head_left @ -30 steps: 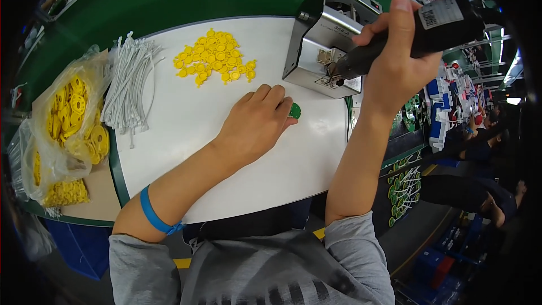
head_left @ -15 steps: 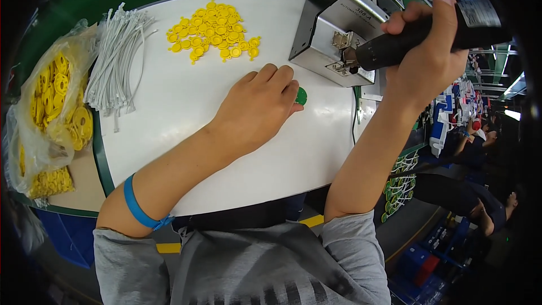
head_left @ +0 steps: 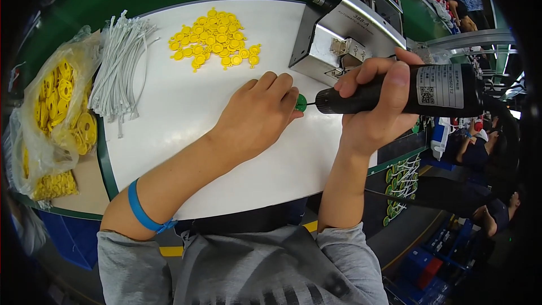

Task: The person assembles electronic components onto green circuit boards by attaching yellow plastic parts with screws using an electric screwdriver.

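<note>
— Quick pass, hands first. What've I got?

— My left hand (head_left: 257,116) is curled down on the white surface (head_left: 186,130), fingers closed, pinning a small green round part (head_left: 301,102) that peeks out at the fingertips. My right hand (head_left: 375,107) is wrapped tight round a black powered screwdriver (head_left: 395,90), held almost level, thin bit pointing left and meeting the green part.

— So which step?

— I'd call it fastening: bit lined up on the part, left hand steadying it. Can't tell whether the bit is seated or turning.

— Next move needs?

— My guess: keep the left hand firm so the part doesn't spin, hold the driver in line with the part, fingertips clear of the bit.

— Around it?

— Metal box machine (head_left: 347,34) just behind the right hand. Farther out, loose pile of yellow discs (head_left: 214,39), bundle of white ties (head_left: 118,68), then a clear bag of yellow discs (head_left: 53,107) at the left edge.
</note>
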### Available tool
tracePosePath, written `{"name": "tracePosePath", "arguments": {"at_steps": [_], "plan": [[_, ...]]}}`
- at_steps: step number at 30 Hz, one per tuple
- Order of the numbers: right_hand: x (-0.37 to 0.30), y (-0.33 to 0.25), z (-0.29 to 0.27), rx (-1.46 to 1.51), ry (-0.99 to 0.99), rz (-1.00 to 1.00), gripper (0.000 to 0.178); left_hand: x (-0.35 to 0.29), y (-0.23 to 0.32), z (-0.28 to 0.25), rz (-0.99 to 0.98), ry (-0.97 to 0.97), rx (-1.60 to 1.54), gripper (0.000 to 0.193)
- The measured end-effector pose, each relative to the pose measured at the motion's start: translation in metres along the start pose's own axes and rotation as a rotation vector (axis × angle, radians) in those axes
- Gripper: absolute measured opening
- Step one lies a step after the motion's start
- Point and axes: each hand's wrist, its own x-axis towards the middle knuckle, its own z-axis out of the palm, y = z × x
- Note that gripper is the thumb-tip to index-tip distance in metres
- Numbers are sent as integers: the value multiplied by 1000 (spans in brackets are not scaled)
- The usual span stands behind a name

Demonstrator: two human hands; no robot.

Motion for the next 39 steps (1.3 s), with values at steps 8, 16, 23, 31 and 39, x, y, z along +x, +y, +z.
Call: {"name": "tracePosePath", "arguments": {"at_steps": [8, 16, 23, 31, 39], "plan": [[-3, 7, -4, -79, -46, -29, 36, -1, 3, 0, -7, -3, -8, 32], [4, 8, -7, 243, -265, 88, 17, 4, 6, -8, -23, -14, 6, 32], [10, 8, -7, 197, -179, 79, 25, 10, 8, -9, 13, 12, -21, 31], [75, -46, -11, 179, -59, -85, 23, 21, 12, -16, 30, 12, -97, 32], [96, -37, 7, -174, 16, -227, 27, 25, 15, -14, 14, 20, -132, 32]]}}
